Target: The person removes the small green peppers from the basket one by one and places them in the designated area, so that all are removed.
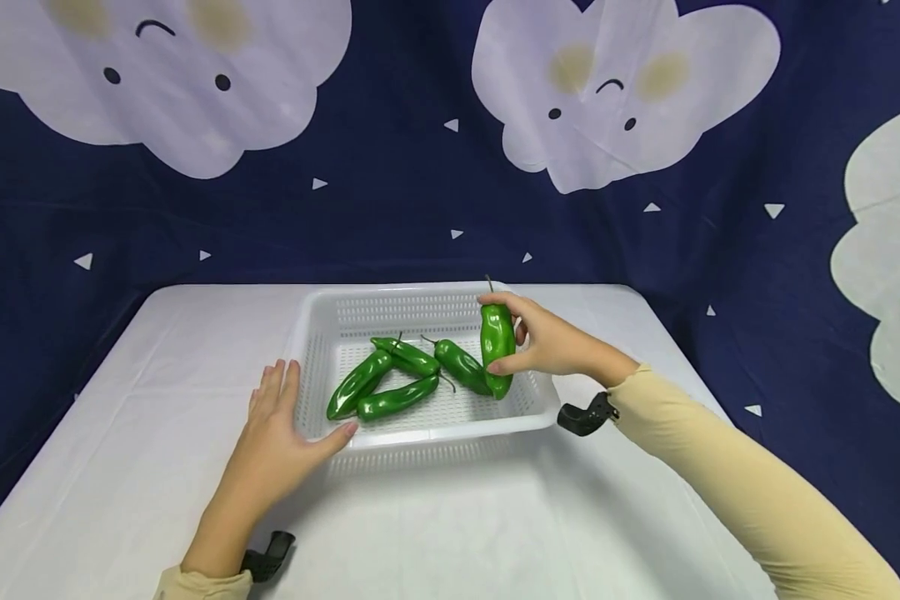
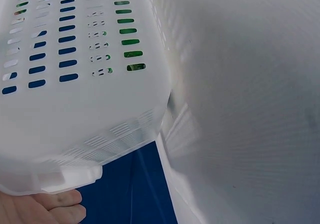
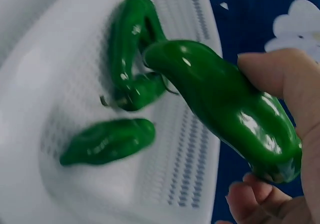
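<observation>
My right hand [image 1: 551,337] grips a glossy green chili pepper [image 1: 498,342] upright over the right side of a white plastic basket [image 1: 427,435]. In the right wrist view the thumb lies on one side of this pepper [image 3: 225,104] and the fingers are on the other. Several more green peppers lie in the basket, such as a long one [image 1: 397,398] at the front and another [image 1: 461,367] right beside the held pepper. At the basket's left front corner is my left hand [image 1: 273,442], fingers straight along the outside and thumb at the front rim.
The basket stands on a table with a white cover [image 1: 450,533]. Behind it hangs a dark blue cloth [image 1: 390,217] printed with clouds and triangles. Each wrist wears a black camera mount [image 1: 587,414].
</observation>
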`<control>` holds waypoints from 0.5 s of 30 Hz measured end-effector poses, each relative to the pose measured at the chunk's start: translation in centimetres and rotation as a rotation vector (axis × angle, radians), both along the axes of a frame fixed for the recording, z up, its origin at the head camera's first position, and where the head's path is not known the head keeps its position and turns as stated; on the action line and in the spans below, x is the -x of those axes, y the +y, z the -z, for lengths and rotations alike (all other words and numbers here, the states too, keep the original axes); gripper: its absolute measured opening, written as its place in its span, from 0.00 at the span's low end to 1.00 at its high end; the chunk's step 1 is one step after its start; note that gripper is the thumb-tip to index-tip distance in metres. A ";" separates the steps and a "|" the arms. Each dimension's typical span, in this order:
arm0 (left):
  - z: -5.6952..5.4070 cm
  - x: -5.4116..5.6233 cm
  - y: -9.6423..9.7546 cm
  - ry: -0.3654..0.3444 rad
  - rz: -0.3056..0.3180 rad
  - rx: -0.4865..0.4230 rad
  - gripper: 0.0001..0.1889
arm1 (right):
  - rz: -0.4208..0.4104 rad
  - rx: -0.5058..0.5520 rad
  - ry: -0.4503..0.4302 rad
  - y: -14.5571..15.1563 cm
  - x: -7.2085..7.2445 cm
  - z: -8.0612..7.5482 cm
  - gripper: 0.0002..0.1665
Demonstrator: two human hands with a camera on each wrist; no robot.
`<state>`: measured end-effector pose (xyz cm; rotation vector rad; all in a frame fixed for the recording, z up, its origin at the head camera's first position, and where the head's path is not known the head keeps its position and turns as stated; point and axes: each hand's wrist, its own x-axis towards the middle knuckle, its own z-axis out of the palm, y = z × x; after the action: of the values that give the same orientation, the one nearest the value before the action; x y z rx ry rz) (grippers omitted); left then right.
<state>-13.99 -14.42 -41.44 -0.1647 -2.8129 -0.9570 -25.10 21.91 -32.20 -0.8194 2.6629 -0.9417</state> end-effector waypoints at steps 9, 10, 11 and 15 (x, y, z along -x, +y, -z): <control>0.4 0.0 0.0 0.013 0.001 0.002 0.64 | 0.039 0.014 -0.016 4.8 -0.5 -1.1 0.55; 0.4 -0.1 0.0 0.016 0.000 0.003 0.64 | 0.047 0.009 -0.015 5.4 -0.5 -1.2 0.55; 0.3 -0.1 0.0 0.017 0.000 0.001 0.64 | 0.054 0.005 -0.011 6.1 -0.5 -1.3 0.55; 0.1 -0.1 -0.1 0.014 -0.003 -0.012 0.64 | 0.087 -0.015 -0.004 8.6 -0.7 -1.5 0.56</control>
<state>-13.91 -14.52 -41.55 -0.1656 -2.7933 -0.9673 -24.43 30.51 -30.74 -0.7022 2.7182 -0.9405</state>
